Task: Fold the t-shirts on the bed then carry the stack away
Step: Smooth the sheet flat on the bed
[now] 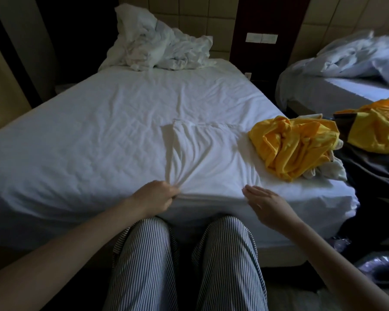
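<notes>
White t-shirt lengthwise away, left hand pinching hem, right hand flat, unclenched

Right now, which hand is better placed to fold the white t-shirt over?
Left. The left hand already pinches the white t-shirt at its near edge; the right hand hovers open.

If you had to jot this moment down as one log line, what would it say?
step: folding white t-shirt | left hand: pinching its near edge | right hand: open, flat beside it | yellow shirts: crumpled, waiting
</notes>
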A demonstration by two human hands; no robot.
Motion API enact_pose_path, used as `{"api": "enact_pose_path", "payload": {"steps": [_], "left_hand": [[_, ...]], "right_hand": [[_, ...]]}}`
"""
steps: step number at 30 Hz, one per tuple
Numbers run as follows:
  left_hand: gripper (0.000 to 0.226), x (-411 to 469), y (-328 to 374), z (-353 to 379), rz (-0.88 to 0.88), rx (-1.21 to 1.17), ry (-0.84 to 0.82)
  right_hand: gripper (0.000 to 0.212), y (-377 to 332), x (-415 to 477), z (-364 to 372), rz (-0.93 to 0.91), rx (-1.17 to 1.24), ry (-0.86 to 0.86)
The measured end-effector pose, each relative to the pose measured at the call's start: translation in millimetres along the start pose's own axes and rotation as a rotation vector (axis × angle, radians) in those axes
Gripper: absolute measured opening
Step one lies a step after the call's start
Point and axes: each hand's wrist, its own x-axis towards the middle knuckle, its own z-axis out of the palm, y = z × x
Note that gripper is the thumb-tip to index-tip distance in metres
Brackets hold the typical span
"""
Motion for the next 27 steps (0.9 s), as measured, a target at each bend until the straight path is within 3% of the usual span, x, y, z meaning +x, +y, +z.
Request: {"api": "enact_pose_path", "payload": {"steps": [4, 6, 9, 12, 15, 17, 20, 22, 25, 27], "left_hand": [[0.021, 29.6, 2.1, -31.0, -0.297, -0.418, 0.061], [0.037, 52.7, -5.5, -35.5, -0.426, -0.532, 0.028], [0.064, 85.1, -14.6, -24.5, -0.652, -0.725, -0.003], [0.088, 110.7, -25.4, -12.2, -0.865, -0.867, 0.096], [0.100, 126.3, -30.0, -11.7, -0.940, -0.962, 0.133], [0.086, 135.4, -32.6, -12.6, -0.997, -1.160, 0.160], [0.040, 141.7, -33.8, -17.5, -0.974, -1.429, 0.045], [0.036, 144.9, -35.3, -15.7, -0.922, -1.459, -0.011], [0.036, 145.1, -39.6, -4.6, -0.859, -1.462, 0.077], [0.039, 138.1, -43.1, 1.1, -0.819, -1.484, 0.114]], "right_hand": [[0.036, -5.5, 30.9, -34.5, 0.145, 0.155, -0.068], [0.036, -11.0, 55.7, -43.0, 0.263, 0.325, 0.008], [0.052, -11.3, 94.8, -33.2, 0.393, 0.348, -0.136], [0.074, -7.4, 122.4, -15.3, 0.757, 0.546, -0.227], [0.092, -5.5, 134.3, -4.7, 1.008, 0.665, -0.144], [0.096, -4.0, 140.3, -1.4, 1.038, 0.738, -0.070], [0.099, -0.6, 152.8, -3.0, 1.056, 0.968, 0.025], [0.084, 0.9, 159.2, -10.5, 1.062, 1.085, 0.048], [0.048, -2.6, 158.1, -21.3, 0.953, 1.164, -0.040], [0.043, -4.8, 156.8, -19.3, 0.887, 1.256, -0.054]]}}
